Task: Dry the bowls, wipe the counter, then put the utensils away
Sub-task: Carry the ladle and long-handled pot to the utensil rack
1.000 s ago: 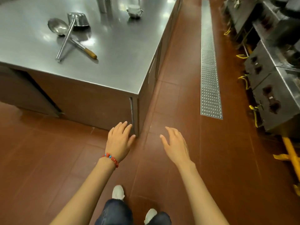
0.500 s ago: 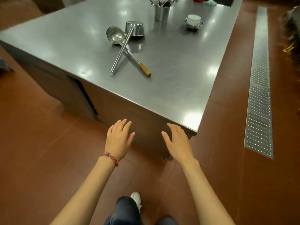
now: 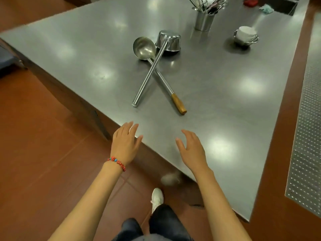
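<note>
Both hands are held out with fingers straight and loosely spread, and nothing is gripped in either. The left hand (image 3: 125, 143), with a red beaded bracelet (image 3: 116, 162) at its wrist, is seen at the near edge of the brushed stainless-steel counter (image 3: 225, 105); the right hand (image 3: 192, 150) is seen over the counter's near corner. Well beyond the fingertips, two long-handled utensils are crossed on the counter: a round steel ladle with a wooden grip (image 3: 145, 49) and an upturned steel dipper pot with a tubular steel handle (image 3: 167, 40), its handle laid over the ladle's. Farther along the counter a steel cylinder holding utensils (image 3: 203, 21) is stood, and to its right a white bowl nested in steel bowls (image 3: 245, 35).
</note>
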Motion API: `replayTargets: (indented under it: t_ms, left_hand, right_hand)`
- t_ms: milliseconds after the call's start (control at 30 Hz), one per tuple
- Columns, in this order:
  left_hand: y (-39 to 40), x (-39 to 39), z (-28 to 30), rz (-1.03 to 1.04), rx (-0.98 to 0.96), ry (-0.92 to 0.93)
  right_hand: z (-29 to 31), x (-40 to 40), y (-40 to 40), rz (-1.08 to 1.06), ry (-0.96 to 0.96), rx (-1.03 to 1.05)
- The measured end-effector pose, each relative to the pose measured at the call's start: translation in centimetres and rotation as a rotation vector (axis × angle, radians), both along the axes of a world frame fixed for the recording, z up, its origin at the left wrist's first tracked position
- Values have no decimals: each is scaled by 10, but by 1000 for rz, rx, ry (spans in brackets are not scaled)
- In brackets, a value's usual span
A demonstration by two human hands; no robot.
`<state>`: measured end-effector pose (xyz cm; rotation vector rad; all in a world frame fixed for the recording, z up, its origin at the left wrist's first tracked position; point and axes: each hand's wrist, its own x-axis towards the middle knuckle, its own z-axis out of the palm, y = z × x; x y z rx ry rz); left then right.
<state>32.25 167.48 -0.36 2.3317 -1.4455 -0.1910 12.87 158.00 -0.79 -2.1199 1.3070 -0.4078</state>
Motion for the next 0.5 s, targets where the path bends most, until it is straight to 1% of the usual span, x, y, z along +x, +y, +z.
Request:
replayTargets:
  t_ms: [200,300,400,500]
  left_hand:
    - [-66,46,2,82,-10,97]
    - [-93,68,-1,125,-44,182]
    - [-121,88,-10,156,-70,290]
    - [-150,111,-23,177,-46,400]
  right_hand:
    - [-2,51,-75,28,-31,68]
    - [-5,70,-100,29,-68,82]
    - [-11,84,-124,-18,-68,106]
    - [-17,95,-143,-87,-67,58]
